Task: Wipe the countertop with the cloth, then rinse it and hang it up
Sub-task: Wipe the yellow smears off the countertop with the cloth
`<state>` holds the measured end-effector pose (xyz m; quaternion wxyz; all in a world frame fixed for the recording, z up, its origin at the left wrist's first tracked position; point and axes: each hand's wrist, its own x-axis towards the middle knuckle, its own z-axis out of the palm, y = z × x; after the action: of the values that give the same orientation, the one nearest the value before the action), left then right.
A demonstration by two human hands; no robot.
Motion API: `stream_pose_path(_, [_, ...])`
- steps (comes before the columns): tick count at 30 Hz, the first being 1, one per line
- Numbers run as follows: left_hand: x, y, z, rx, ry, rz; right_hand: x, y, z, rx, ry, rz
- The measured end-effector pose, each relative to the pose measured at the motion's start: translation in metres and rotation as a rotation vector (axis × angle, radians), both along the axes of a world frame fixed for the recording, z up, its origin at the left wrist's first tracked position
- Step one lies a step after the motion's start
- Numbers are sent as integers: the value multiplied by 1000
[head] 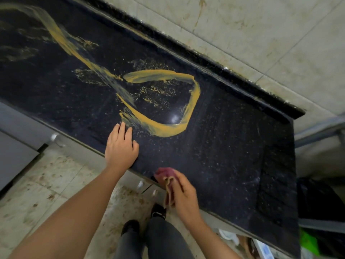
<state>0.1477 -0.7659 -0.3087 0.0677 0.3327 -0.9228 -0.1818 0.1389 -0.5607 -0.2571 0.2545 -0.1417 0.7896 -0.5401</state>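
The black speckled countertop [224,156] runs from upper left to lower right. A wide yellow smear [164,128] loops across its middle and streaks off toward the far left. My left hand [120,146] lies flat on the counter by its front edge, fingers straight, just short of the smear. My right hand [183,195] grips a crumpled dark red cloth [165,173] at the front edge of the counter, to the right of my left hand. Part of the cloth hangs down under my fingers.
A raised black backsplash strip [205,58] borders the counter's far side below a stained tiled wall [261,30]. Cabinet knobs [54,137] stick out below the front edge. My legs and shoes [158,212] stand on a dirty tiled floor. Bags and clutter [309,242] sit at lower right.
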Motion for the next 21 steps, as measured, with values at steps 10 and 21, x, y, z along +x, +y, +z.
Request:
stream_pose_path(10, [-2, -2, -1, 22, -63, 25, -146, -6, -2, -367, -484, -659])
stream_pose_path(21, [-4, -3, -3, -38, -85, 68, -367, -57, 7, -128, 99, -502])
